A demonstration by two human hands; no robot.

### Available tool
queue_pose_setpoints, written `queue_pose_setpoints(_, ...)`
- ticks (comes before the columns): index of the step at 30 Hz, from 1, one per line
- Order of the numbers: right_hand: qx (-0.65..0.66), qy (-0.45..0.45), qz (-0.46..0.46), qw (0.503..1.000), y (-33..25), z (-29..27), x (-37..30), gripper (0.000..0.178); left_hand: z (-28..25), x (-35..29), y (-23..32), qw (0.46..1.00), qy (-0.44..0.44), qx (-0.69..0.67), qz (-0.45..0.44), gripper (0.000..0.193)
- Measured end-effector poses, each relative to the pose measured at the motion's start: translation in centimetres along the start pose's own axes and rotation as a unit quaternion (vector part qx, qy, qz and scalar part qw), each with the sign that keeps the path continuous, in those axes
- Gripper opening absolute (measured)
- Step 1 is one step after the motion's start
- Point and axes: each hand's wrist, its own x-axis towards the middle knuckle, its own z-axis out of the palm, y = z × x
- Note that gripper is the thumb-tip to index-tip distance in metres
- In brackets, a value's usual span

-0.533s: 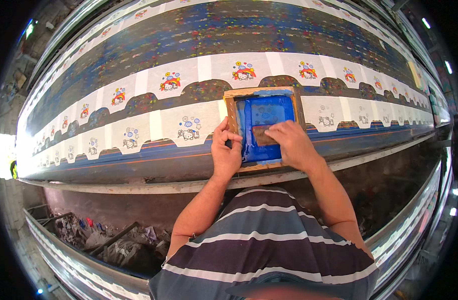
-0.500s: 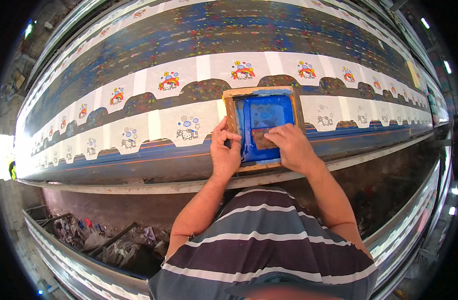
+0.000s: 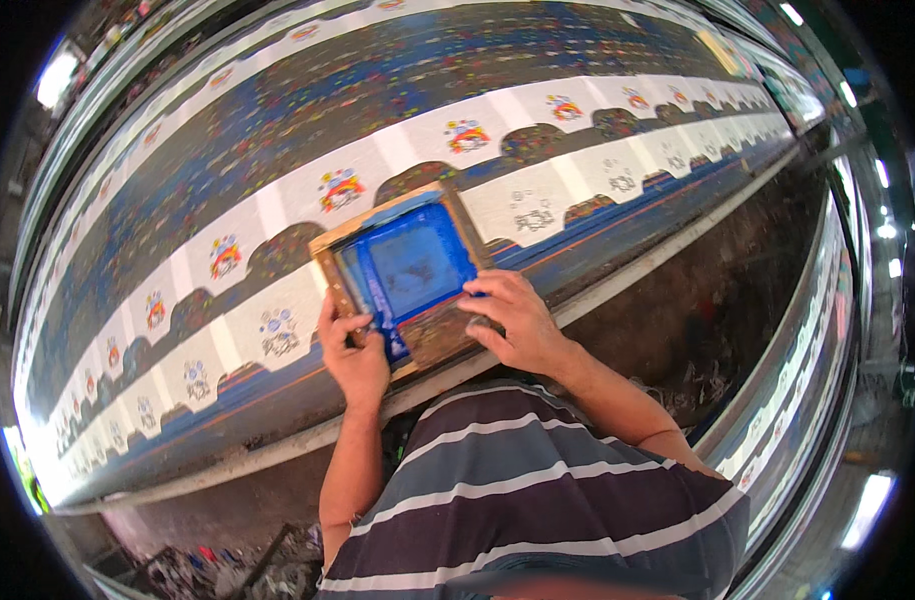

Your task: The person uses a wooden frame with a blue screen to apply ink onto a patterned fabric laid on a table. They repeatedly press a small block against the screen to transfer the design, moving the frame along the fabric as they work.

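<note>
A wooden-framed printing screen [image 3: 468, 222] with blue ink on its mesh lies tilted over a strip of white fabric pieces. My left hand [image 3: 355, 352] is closed around its left rail, thumb and fingers curled at the wood. A brown squeegee [image 3: 439, 336] leans inside the frame at the near end. Over the right rail, beside the squeegee's right end, my right hand [image 3: 517, 318] has its fingers apart and does not grip the squeegee. Left of the screen, a printed piece [image 3: 277, 335] carries outlines and blue patches; the piece [image 3: 532, 212] to the right shows mostly grey outlines.
The long printing table [image 3: 267, 150] is stained with many colours. A farther row of white pieces bears multicoloured prints [image 3: 340, 188]. A pale rail [image 3: 637, 262] runs along the near edge, close to my body. Below lie scraps [image 3: 212, 565]; another table [image 3: 777, 420] stands at right.
My right hand has let go of the squeegee and moved to the screen's right rail. The view has turned, so the table slants; my left hand stays on the frame.
</note>
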Motion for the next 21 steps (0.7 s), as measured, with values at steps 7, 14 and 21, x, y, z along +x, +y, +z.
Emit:
queue_pose_setpoints(7, 0.167, 0.134, 0.179, 0.96, 6.2, -3.7, -4.2, 0.035, 6.5, -1.4, 3.3, 0.998, 0.002, -0.022, 0.059, 0.031)
queue_pose_setpoints(14, 0.153, 0.129, 0.146, 0.969, 14.0, -11.0, -7.4, 0.038, 17.1, -2.7, 4.2, 0.998, -0.003, -0.034, 0.056, 0.031)
queue_pose_setpoints(21, 0.163, 0.097, 0.125, 0.974, 18.1, -15.0, -8.5, 0.038, 21.3, -3.4, 4.4, 0.995, -0.007, -0.097, -0.017, 0.032)
